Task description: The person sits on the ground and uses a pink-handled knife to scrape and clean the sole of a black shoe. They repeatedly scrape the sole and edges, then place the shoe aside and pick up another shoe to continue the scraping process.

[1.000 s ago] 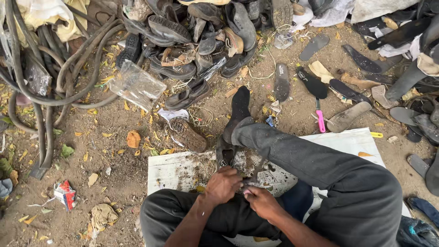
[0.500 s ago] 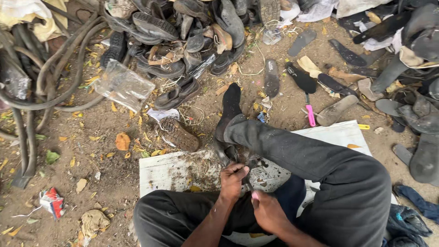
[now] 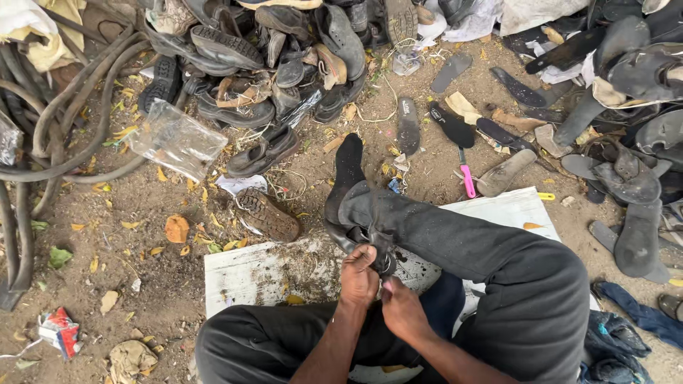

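Left hand (image 3: 358, 276): closed around a dark shoe (image 3: 371, 245), low centre, on the white board (image 3: 249, 274).
Right hand (image 3: 403, 310): fingers pinched at the shoe's edge, just beside the left.
Clear plastic bag (image 3: 176, 140): crumpled, on the dirt, upper left.
Red-and-white wrapper (image 3: 60, 331): flattened, lower left.
Pink-handled tool (image 3: 466, 176): right of the outstretched foot (image 3: 348, 167).
Shoe pile (image 3: 263, 53): top.

outdoor shoe-repair spot: dirt ground (image 3: 142, 284), heaped old shoes (image 3: 263, 64), loose soles (image 3: 455, 128).

Shoe (image 3: 370, 245) (mostly hidden behind hands (image 3: 377, 288))
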